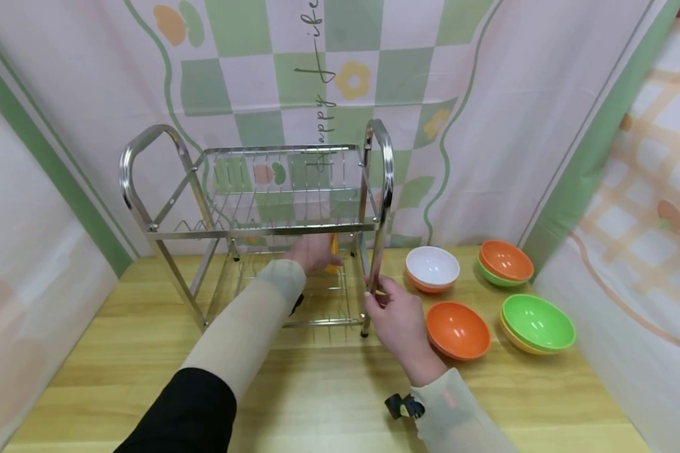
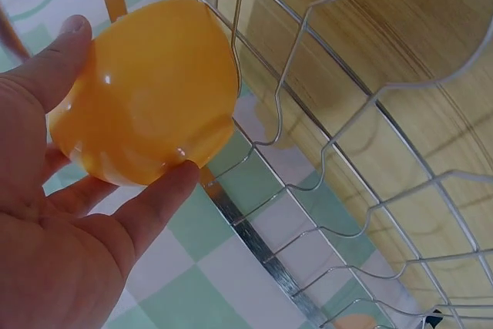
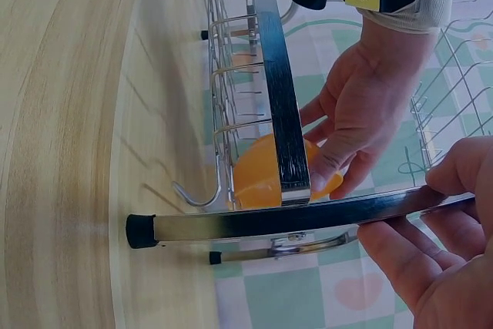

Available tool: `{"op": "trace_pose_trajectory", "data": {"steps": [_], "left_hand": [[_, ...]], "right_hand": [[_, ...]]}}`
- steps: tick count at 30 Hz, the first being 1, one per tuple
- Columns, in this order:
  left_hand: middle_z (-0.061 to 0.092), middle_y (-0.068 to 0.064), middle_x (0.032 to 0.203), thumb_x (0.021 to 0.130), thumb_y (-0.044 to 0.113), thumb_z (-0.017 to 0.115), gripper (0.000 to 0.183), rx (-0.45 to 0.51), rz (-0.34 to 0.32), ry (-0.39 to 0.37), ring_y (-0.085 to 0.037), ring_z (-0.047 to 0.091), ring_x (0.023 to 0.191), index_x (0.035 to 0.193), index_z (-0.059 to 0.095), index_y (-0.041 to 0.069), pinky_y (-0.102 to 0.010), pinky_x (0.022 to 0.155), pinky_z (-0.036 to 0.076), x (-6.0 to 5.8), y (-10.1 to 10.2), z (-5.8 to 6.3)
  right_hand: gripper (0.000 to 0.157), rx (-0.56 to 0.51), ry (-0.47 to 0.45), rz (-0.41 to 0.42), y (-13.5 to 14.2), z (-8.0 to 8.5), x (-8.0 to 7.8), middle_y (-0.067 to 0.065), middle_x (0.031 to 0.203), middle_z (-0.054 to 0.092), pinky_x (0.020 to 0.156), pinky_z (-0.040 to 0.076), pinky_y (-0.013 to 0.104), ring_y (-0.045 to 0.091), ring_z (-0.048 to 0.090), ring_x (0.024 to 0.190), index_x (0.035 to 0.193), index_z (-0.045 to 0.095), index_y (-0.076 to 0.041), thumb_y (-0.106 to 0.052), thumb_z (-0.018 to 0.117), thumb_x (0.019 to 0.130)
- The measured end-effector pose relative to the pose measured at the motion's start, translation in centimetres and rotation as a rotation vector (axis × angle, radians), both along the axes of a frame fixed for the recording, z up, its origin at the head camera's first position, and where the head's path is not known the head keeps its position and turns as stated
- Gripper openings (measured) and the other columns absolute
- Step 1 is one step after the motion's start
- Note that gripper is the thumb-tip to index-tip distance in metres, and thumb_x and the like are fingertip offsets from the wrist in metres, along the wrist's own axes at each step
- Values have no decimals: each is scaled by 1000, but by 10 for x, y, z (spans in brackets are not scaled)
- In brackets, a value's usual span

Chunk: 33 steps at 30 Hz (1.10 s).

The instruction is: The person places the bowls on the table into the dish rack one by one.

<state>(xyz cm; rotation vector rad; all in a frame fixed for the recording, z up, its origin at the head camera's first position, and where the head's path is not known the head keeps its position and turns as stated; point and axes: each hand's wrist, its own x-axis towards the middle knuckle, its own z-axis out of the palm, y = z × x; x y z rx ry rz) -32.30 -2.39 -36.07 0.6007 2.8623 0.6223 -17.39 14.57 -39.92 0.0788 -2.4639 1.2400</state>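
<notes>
A two-tier metal dish rack (image 1: 272, 233) stands on the wooden table. My left hand (image 1: 314, 251) reaches beneath its upper shelf and holds a yellow-orange bowl (image 2: 154, 90), thumb on one side and fingers on the other. The bowl is turned on its side, its rounded outside toward the left wrist camera, at the wires of the lower shelf (image 2: 327, 144). Most of it is hidden behind the hand in the head view. With thumb and fingers my right hand (image 1: 399, 318) grips the rack's front right post (image 3: 339, 217).
Right of the rack sit several bowls: a white bowl (image 1: 432, 265) on an orange one, an orange bowl (image 1: 458, 330), an orange bowl (image 1: 506, 259) on a green one, and a green bowl (image 1: 538, 321) on a yellow one. A patterned curtain (image 1: 294, 82) hangs behind.
</notes>
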Motion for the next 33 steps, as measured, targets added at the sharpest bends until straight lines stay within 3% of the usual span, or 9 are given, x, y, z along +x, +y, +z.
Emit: {"op": "trace_pose_trajectory", "data": {"steps": [6, 16, 33], "left_hand": [[60, -2, 101, 88, 36, 77, 65, -7, 11, 9, -16, 60, 81, 140, 49, 10, -31, 73, 53, 0, 2, -2], [59, -2, 90, 86, 35, 80, 38, 38, 10, 37, -17, 59, 74, 108, 57, 13, -30, 61, 52, -1, 3, -7], [60, -2, 90, 87, 38, 78, 50, -8, 41, 54, -18, 59, 80, 121, 61, 6, -34, 74, 53, -1, 8, -11]], "right_hand": [[26, 4, 3, -3, 0, -2, -1, 8, 116, 71, 66, 60, 38, 22, 72, 88, 119, 72, -15, -14, 70, 93], [27, 13, 5, -10, 0, -4, -2, 9, 116, 71, 66, 60, 37, 22, 72, 88, 120, 71, -16, -13, 70, 93], [26, -6, 19, -5, -1, -3, -1, 8, 114, 71, 65, 60, 35, 21, 72, 86, 118, 72, -16, -13, 69, 93]]}}
